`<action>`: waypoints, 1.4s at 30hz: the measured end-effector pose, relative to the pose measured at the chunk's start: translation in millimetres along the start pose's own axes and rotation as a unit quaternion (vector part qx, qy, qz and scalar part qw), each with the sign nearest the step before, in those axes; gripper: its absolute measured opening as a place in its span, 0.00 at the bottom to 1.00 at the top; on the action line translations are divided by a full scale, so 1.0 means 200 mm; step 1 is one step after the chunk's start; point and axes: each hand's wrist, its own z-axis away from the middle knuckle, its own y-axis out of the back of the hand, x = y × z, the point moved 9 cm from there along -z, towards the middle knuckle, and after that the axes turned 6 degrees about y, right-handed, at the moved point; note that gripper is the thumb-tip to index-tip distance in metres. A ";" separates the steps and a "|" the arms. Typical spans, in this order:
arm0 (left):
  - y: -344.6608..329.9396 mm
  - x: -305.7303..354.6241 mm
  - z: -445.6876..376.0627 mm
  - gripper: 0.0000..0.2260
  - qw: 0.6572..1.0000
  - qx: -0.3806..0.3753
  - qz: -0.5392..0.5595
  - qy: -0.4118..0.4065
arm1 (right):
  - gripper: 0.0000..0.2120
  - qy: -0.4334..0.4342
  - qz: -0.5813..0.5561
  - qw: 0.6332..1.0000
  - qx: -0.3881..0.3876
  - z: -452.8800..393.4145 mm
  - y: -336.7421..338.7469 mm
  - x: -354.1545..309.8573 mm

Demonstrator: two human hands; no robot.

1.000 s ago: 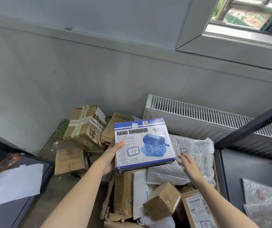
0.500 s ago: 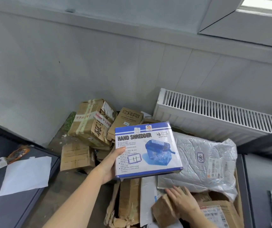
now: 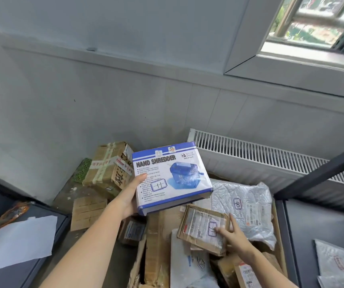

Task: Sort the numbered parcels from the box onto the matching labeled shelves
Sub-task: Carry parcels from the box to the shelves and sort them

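left hand [image 3: 128, 199] grips shredder box [image 3: 171, 176] | right hand [image 3: 232, 235] pinches small parcel [image 3: 202, 228] | grey wall [image 3: 83, 100]

Hand shredder box [image 3: 172, 176]: white face, blue borders, black lettering, blue shredder pictured, "11" hand-marked in blue frame. Small cardboard parcel [image 3: 203, 228]: brown, white label under clear tape, blue-framed number. Padded mailer [image 3: 243, 204]: silver-white, bubble-textured, "90" marked in blue. Taped carton [image 3: 107, 166]: brown, white tape printed red, black characters on side. Green mesh-patterned item [image 3: 81, 170] seen beside carton. Radiator [image 3: 271, 157]: white, slatted. Shelf surface [image 3: 321, 223]: dark grey. Paper sheet [image 3: 22, 243]: plain white.
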 end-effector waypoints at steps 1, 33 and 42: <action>-0.01 0.02 0.02 0.10 1.000 -0.001 0.002 -0.005 | 0.39 -0.003 -0.021 1.000 0.006 0.02 0.00 -0.01; 0.72 0.14 1.00 0.20 0.958 0.149 0.162 -0.183 | 0.19 0.145 -0.044 0.981 -0.124 0.19 -0.59 -1.01; 1.12 -0.41 1.76 0.24 0.864 0.255 0.307 -0.306 | 0.19 0.126 -0.067 0.950 -0.276 0.42 -1.28 -0.86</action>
